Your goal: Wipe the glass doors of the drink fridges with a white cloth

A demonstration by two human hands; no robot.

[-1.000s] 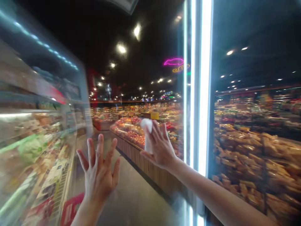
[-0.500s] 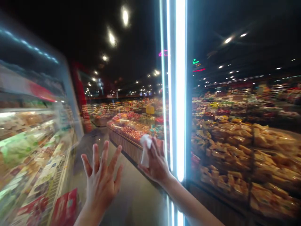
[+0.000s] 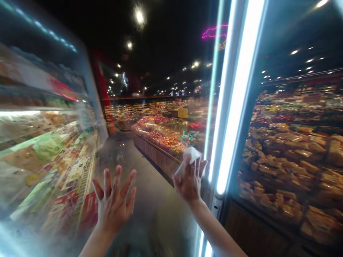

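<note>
My left hand (image 3: 114, 198) is raised with its fingers spread and the palm facing away. It seems to rest flat on a clear glass pane, and nothing is in it. To the right, my right hand (image 3: 189, 182) presses a crumpled white cloth or tissue (image 3: 193, 155) toward the same pane. Part of the cloth sticks out past the fingertips, and its lower portion is hidden behind the hand. Close by on the right stands a bright vertical light strip (image 3: 237, 96) along a metal frame, tilted in view.
A refrigerated shelf (image 3: 85, 182) with packaged goods runs along the left, partly blurred. Beyond the pane, a wood-sided display bin (image 3: 155, 150) holds wrapped items beside a grey floor (image 3: 150, 210). Several brown packages (image 3: 284, 167) fill the right side, behind the light strip.
My right hand has shifted right with the cloth, and its wrist has turned more upright. The view has swung, so the light strip sits farther right and leans. My left hand stays spread.
</note>
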